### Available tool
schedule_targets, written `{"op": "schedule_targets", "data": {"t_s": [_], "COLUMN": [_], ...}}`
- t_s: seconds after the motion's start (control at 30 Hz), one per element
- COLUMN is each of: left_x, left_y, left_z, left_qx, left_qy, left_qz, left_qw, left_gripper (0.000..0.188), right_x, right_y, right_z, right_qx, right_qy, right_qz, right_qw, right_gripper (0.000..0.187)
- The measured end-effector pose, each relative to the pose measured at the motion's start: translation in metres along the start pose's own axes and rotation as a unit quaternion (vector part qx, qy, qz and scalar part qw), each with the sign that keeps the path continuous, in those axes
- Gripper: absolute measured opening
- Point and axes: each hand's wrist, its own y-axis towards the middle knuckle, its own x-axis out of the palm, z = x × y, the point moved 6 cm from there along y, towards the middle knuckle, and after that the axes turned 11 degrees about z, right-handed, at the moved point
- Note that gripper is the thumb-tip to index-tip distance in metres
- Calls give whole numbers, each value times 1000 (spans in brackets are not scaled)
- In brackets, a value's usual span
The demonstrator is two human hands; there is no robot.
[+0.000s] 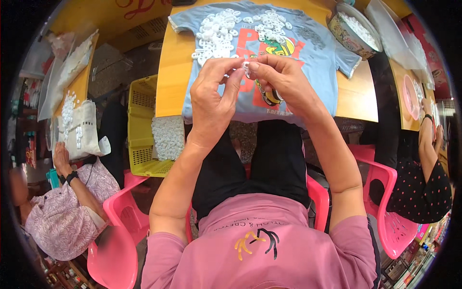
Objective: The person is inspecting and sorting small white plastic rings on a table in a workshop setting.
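My left hand [211, 91] and my right hand [286, 79] meet over the table, fingertips pinched on a small white oval plastic piece [247, 70]. Fingers cover part of it, so its full shape cannot be made out. Beneath them a light blue printed T-shirt [325, 77] lies spread on the wooden table [168, 82]. Beyond my left hand sits a large heap of white plastic pieces [215, 36] with holes in them. A smaller heap of the same pieces [273, 28] lies farther right, beside a scatter of small dark bits [312, 36].
At the far right stands a patterned round tin [338, 32] holding white pieces. A yellow crate [142, 103] is left of my legs, beside a mass of white pieces [168, 137]. People sit at tables on both sides, near pink chairs [120, 250].
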Motion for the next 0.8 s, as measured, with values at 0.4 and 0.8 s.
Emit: {"op": "schedule_targets", "data": {"t_s": [0.4, 0.8], "left_x": [33, 29], "left_y": [-13, -3], "left_z": [-13, -8], "left_qx": [-189, -30], "left_qy": [-158, 39], "left_qz": [-53, -64], "left_qw": [968, 997], "left_gripper": [16, 18], "right_x": [-22, -49], "right_y": [-19, -7], "right_z": [12, -2], "right_qx": [130, -167], "right_qy": [221, -201], "right_qz": [-2, 112], "right_qw": [967, 959], "right_gripper": [21, 17]}}
